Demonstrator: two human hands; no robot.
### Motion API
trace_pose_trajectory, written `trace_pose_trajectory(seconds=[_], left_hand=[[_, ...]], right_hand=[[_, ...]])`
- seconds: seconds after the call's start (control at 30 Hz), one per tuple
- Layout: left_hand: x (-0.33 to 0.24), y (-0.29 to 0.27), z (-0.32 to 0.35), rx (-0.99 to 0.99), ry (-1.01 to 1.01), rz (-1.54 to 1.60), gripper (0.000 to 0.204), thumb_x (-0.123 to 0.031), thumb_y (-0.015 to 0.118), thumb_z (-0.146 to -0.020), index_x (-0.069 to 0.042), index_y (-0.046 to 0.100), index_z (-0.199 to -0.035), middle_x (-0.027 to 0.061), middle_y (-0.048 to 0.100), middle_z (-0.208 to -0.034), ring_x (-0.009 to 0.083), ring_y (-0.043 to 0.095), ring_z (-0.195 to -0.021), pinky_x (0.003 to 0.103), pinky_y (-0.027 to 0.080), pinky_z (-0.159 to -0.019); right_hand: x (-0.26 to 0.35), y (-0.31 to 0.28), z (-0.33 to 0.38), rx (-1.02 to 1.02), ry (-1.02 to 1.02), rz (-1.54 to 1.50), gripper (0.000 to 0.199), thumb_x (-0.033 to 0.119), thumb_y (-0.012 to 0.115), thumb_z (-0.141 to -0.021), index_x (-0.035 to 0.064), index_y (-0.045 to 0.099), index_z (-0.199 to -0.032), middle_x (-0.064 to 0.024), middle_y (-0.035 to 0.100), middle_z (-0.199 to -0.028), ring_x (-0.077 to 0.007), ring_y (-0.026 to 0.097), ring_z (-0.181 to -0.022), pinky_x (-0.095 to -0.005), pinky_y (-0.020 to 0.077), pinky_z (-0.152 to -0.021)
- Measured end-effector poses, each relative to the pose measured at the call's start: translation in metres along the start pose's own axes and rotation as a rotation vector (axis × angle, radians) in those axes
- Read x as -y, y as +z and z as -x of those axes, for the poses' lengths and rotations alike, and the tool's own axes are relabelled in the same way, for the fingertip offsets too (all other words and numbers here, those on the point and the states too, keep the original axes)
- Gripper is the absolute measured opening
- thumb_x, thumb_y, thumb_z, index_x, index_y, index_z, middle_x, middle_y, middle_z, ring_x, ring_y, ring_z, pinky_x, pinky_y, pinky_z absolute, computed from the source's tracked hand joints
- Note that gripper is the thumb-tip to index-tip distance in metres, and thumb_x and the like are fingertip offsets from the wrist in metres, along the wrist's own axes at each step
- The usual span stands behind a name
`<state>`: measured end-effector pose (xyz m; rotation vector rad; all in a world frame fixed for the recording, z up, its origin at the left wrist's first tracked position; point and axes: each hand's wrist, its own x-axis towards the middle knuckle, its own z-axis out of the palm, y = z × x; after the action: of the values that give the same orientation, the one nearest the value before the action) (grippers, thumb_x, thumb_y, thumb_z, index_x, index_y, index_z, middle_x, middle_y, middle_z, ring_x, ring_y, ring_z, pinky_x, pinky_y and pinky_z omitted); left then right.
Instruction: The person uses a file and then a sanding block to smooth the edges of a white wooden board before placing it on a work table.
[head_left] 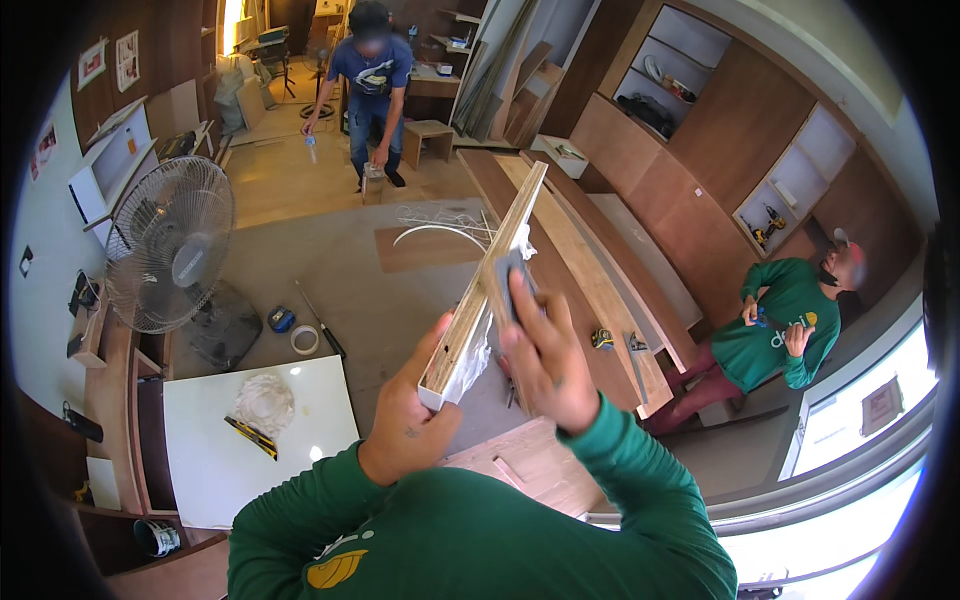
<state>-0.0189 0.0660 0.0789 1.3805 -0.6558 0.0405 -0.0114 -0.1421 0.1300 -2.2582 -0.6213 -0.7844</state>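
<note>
My left hand [408, 425] is wrapped around the near end of a long, narrow wooden board [462, 345], held on edge and pointing away from me. Its upper edge is bare wood, and the near end is white. Crumpled white film [466, 376] hangs along its right side. Against that edge, about midway along, my right hand [553, 370] presses a wood and dark grey block [503, 284] that looks like a sanding block. My right fingers are closed over the block and hide part of it.
A standing fan [170, 245] is at left, above a white panel [210, 440] bearing a utility knife [252, 438]. A tape roll [305, 341] and blue tape measure [281, 319] lie beyond. Long planks [590, 255] extend at right. One person [370, 80] bends ahead; another [780, 320] stands right.
</note>
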Motion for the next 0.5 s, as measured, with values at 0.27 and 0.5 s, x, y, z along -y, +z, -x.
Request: trace_pose_trajectory(seconds=[0.27, 0.5], left_hand=[[0.001, 0.021, 0.004, 0.035, 0.080, 0.058, 0.085, 0.010, 0.049, -0.081, -0.004, 0.029, -0.162, 0.0205, 0.042, -0.161, 0.0276, 0.044, -0.147, 0.032, 0.034, -0.116], [0.011, 0.001, 0.003, -0.018, 0.122, -0.043, 0.086, 0.010, 0.049, -0.081, -0.002, 0.026, -0.162, 0.0230, 0.037, -0.163, 0.0355, 0.042, -0.148, 0.035, 0.033, -0.118]], right_hand=[[-0.089, -0.042, -0.099, 0.123, 0.370, 0.309, 0.051, 0.036, 0.055, -0.106, 0.0077, 0.054, -0.149, -0.0224, 0.058, -0.108, -0.0340, 0.062, -0.098, -0.0419, 0.0505, -0.088], [0.024, -0.033, -0.037, 0.316, 0.170, 0.205, 0.051, 0.022, 0.067, -0.099, 0.0080, 0.057, -0.148, -0.0230, 0.055, -0.106, -0.0360, 0.064, -0.091, -0.0409, 0.0531, -0.079]])
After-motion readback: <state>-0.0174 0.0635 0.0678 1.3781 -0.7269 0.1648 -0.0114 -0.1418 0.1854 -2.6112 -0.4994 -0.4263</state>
